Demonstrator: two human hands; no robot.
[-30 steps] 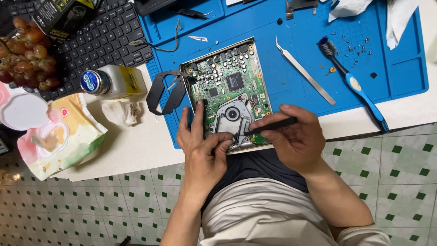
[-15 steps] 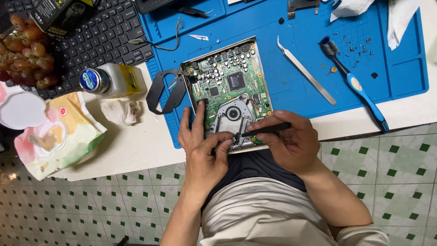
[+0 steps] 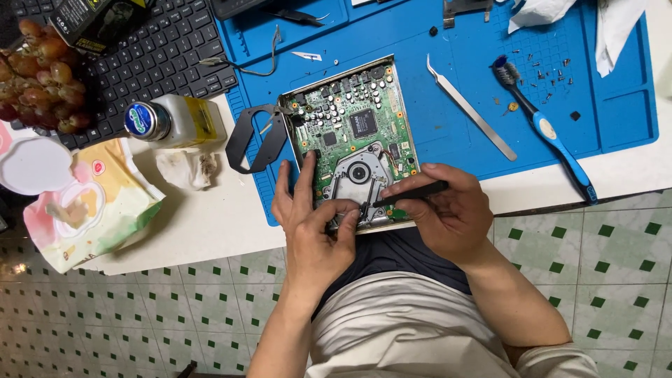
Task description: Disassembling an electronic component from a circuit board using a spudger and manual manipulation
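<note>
At the far left lie a bunch of red grapes point(image 3: 35, 73) and a soft pink-and-yellow pack of wet wipes point(image 3: 84, 203), then a small clear bottle with a blue cap point(image 3: 171, 120) beside the black keyboard point(image 3: 150, 52). The left hand point(image 3: 311, 227) presses flat on the green circuit board in its metal tray point(image 3: 353, 140), fingers spread, steadying the near edge of the blue work mat point(image 3: 448, 105). The right hand point(image 3: 448, 213) is closed on a thin black tool point(image 3: 409, 194), its tip at the round silver drive part point(image 3: 359, 178). Good work here likely means light pressure and a braced wrist. Metal tweezers point(image 3: 470, 106) and a blue-handled brush point(image 3: 542, 129) lie right.
</note>
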